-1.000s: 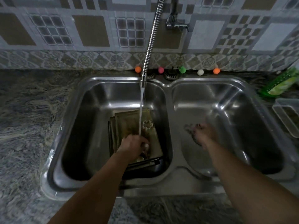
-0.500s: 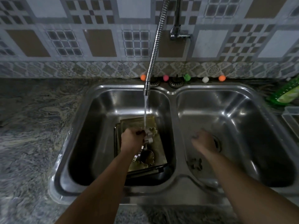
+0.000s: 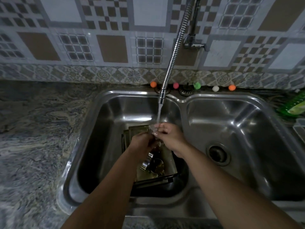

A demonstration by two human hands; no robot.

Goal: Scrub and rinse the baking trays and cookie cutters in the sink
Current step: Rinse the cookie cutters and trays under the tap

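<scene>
a marbled stone worktop point(image 3: 33, 138) fills the left of the frame and carries a stainless double sink point(image 3: 183, 103) set across the middle. behind it a patterned tile wall point(image 3: 107, 30) runs across the top of the frame.

the left basin point(image 3: 99, 146) holds a stack of baking trays point(image 3: 168, 167) lying flat on its floor, a brownish one on top of a darker one whose edge shows at the lower side. on the top tray, at centre frame below the hands, sits a shiny metal cookie cutter point(image 3: 146, 161), with a darker round one point(image 3: 157, 163) just beside it to the right. the right basin point(image 3: 247, 129) shows only its drain point(image 3: 217, 153), right of centre.

a flexible metal faucet hose point(image 3: 175, 52) slants down from the top of the frame to a nozzle over the back of the left basin, and a stream of water point(image 3: 158, 114) falls from it onto the hands.

both arms reach up from the bottom edge and meet over the left basin, above the trays. the left hand point(image 3: 142, 142) has its fingers curled, touching the right hand point(image 3: 166, 134), whose fingers are bent under the stream. something small and glinting lies between them, too blurred by water to name, so i cannot tell what either hand grips.

along the sink's back rim, five small coloured balls point(image 3: 197, 85) sit in a row: orange, pink, green, white, orange. at the right edge a green bottle point(image 3: 293, 104) lies on the worktop, with a clear plastic container point(image 3: 299, 129) just below it.
</scene>
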